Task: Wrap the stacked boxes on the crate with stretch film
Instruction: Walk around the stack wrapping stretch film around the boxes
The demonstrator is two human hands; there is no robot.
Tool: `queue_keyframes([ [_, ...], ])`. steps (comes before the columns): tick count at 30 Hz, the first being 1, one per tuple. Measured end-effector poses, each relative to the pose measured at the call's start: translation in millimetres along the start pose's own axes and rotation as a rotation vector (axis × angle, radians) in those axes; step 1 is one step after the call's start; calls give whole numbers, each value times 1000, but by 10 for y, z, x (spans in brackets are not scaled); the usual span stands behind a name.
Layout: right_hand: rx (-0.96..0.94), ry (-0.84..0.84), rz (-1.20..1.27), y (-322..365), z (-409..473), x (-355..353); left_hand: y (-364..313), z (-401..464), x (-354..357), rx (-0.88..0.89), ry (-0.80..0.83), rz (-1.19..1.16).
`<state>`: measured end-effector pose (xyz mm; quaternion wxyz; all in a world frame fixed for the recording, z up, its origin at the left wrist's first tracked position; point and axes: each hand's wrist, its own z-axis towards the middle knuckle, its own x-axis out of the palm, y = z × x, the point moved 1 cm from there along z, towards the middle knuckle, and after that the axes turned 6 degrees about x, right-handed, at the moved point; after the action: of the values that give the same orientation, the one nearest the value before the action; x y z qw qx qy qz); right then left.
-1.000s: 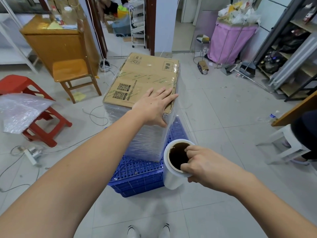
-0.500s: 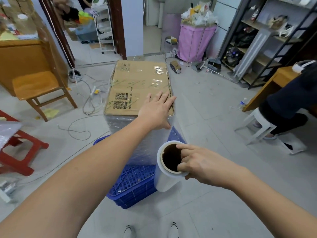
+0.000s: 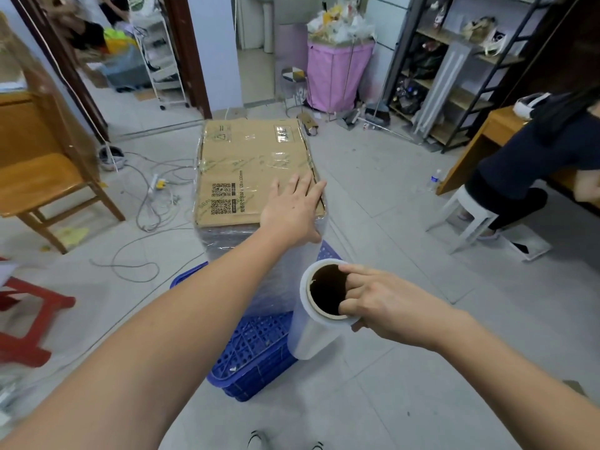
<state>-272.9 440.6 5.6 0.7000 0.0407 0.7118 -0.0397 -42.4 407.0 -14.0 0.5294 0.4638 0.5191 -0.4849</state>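
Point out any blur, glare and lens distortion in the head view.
Head view: wide-angle bending bows the shelving at the right edge; motion blur smears the red stool at far left; soft glare glints on the film over the box top; both hands stay sharp.

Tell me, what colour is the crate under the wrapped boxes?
Blue. The crate shows best in the head view, below the film-covered boxes.

Pale tiled floor [image 3: 406,203]. On it, centre: blue crate [image 3: 256,349], carrying film-wrapped boxes [image 3: 253,167]. Left: wooden chair [image 3: 48,186], red stool [image 3: 26,319], loose cables [image 3: 152,203] with a power strip [image 3: 156,185]. Right: white stool [image 3: 470,219], small bottle [image 3: 434,180] near a desk [image 3: 480,141]. Far back: pink bin [image 3: 337,76], metal shelves [image 3: 454,76], white cart [image 3: 162,60].
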Motion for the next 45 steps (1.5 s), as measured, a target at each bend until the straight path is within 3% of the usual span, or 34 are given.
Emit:
queue_keyframes([
  [11,121,20,-136,147,-4,125,-61,104,16,3,8,12],
  [18,439,-61,15,451,184,163,0,54,8,10,1,-34],
  [25,612,-50,54,655,188,66,261,-30,-294,128,101,-307],
  [28,752,-21,28,728,233,94,605,-118,-342,262,216,-99],
  [32,924,-3,21,688,372,92,904,-259,-224,337,133,-7],
  [38,784,-141,-121,744,335,152,910,-202,-130,357,73,-43],
  [45,336,10,-107,1219,190,148,923,-172,-82,363,63,-49],
])
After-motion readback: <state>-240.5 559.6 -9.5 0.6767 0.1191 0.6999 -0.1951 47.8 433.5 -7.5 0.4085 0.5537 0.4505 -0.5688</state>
